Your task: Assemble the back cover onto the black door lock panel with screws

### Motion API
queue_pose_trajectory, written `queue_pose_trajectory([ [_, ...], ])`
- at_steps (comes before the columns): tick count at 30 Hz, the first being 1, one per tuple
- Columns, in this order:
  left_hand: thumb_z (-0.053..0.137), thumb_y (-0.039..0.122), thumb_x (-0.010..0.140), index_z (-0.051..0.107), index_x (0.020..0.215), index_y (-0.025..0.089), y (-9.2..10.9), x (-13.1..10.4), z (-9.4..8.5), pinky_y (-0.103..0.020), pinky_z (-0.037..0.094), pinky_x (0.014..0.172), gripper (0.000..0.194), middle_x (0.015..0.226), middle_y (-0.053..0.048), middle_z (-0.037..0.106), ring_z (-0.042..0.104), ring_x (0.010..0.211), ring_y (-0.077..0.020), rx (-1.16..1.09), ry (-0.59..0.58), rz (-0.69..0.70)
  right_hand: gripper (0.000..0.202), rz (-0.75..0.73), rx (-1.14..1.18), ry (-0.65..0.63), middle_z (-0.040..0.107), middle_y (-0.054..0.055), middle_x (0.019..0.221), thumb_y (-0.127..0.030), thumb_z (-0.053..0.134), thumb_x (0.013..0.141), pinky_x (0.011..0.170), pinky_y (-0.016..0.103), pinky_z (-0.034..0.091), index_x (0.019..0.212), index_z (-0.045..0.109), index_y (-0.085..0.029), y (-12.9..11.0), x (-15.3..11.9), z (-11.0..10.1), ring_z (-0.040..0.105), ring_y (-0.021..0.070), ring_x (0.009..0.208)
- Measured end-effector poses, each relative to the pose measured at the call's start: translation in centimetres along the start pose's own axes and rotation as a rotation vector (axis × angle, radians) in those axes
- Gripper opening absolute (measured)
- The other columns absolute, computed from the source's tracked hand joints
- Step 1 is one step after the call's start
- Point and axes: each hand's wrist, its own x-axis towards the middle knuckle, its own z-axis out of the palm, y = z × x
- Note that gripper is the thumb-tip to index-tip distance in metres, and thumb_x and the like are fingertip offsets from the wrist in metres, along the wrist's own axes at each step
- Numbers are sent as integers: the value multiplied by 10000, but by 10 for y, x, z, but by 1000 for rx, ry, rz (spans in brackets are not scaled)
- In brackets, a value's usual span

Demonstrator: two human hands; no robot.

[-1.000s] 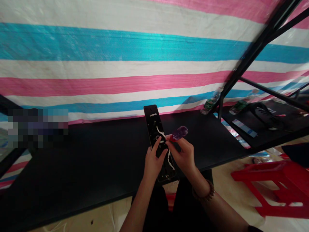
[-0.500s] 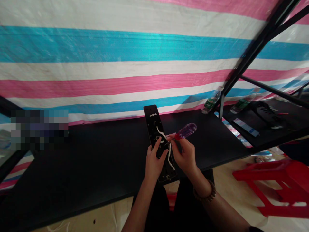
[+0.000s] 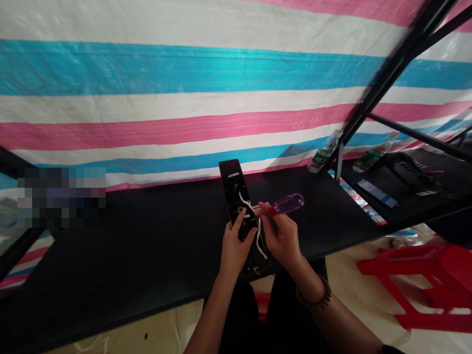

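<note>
A long black panel [image 3: 231, 184] with small screws, labels and a white cable [image 3: 259, 238] along it lies at a slant on the black table. My left hand [image 3: 235, 248] grips its left edge, with thumb and forefinger apart on its face. My right hand [image 3: 283, 239] is closed round a screwdriver [image 3: 288, 203] with a clear purple handle and a red collar. The handle points right and the shaft points left over the middle of the panel. My fingers partly hide the tip, so I cannot tell what it touches. A beaded bracelet circles my right wrist.
A plastic bottle [image 3: 321, 158] stands at the table's back right, by a black metal frame [image 3: 387, 78]. On the neighbouring table are a phone [image 3: 376, 193], another bottle [image 3: 372, 158] and a black item. A red stool [image 3: 438, 275] stands at right. Striped sheeting hangs behind.
The screwdriver's handle has tipped slightly down and to the right, and my right fingers have shifted a little on it. My left hand and the panel stay put.
</note>
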Motion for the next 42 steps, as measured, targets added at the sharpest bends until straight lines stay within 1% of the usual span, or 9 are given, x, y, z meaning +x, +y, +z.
queue_pose_trajectory([
  [5, 677, 327, 905, 485, 1499, 336, 1, 0, 0, -454, 527, 1029, 624, 1276, -103, 625, 678, 1122, -252, 12, -10, -15, 327, 1, 19, 31, 766, 67, 998, -114, 520, 967, 912, 367, 598, 1230, 667, -241, 1, -2, 0, 741, 212, 979],
  [8, 666, 321, 914, 477, 1501, 343, -1, -1, 1, -472, 500, 1081, 618, 1342, -99, 590, 634, 1231, -266, 3, -4, 12, 335, 32, 34, 43, 767, 68, 1008, -122, 526, 969, 911, 378, 597, 1249, 662, -246, 3, -5, -2, 739, 217, 966],
  [10, 676, 321, 908, 501, 1484, 352, -1, -2, 2, -487, 463, 1131, 603, 1506, -97, 461, 570, 1330, -285, 25, 37, 34, 341, 67, 70, 61, 764, 73, 1020, -131, 528, 975, 925, 390, 593, 1270, 655, -245, 6, -9, -4, 739, 223, 975],
  [12, 699, 330, 893, 558, 1439, 349, -1, -4, 2, -500, 433, 1165, 564, 1657, -76, 235, 519, 1384, -311, 67, 88, 51, 346, 108, 116, 89, 757, 78, 1044, -142, 530, 982, 947, 401, 587, 1291, 647, -245, 10, -12, -5, 738, 225, 994],
  [14, 705, 329, 891, 645, 1351, 326, -1, -4, 1, -506, 422, 1178, 464, 1699, -49, 113, 499, 1398, -326, 97, 129, 72, 347, 147, 157, 113, 751, 78, 1063, -150, 532, 990, 958, 401, 583, 1305, 639, -247, 15, -14, -6, 737, 221, 1008],
  [18, 681, 270, 905, 750, 1160, 275, -1, -1, 0, -511, 399, 1201, 264, 1652, -58, 245, 477, 1417, -320, 103, 165, 116, 335, 187, 203, 121, 750, 69, 1062, -160, 531, 998, 953, 386, 583, 1301, 639, -252, 22, -17, -5, 738, 210, 1012],
  [24, 714, 249, 875, 737, 1166, 250, -3, 6, 1, -520, 439, 1169, 292, 1581, -101, 348, 500, 1392, -324, 88, 174, 91, 333, 181, 162, 83, 751, 81, 1079, -157, 538, 987, 953, 400, 583, 1286, 649, -250, 24, -19, 1, 738, 228, 1023],
  [32, 744, 259, 854, 744, 1145, 251, -3, 7, 3, -512, 500, 1100, 291, 1521, -111, 382, 564, 1304, -315, 97, 207, 109, 311, -54, 0, -39, 753, 76, 1050, -71, 522, 951, 941, 350, 575, 1178, 659, -233, 10, -6, -5, 718, 209, 1043],
  [42, 714, 282, 877, 736, 1168, 258, -4, 5, 3, -494, 505, 1090, 292, 1539, -111, 358, 590, 1262, -298, 67, 194, 113, 118, -46, 84, -167, 753, 71, 954, -164, 607, 961, 814, 299, 587, 971, 712, -218, 10, 10, 5, 733, 196, 902],
])
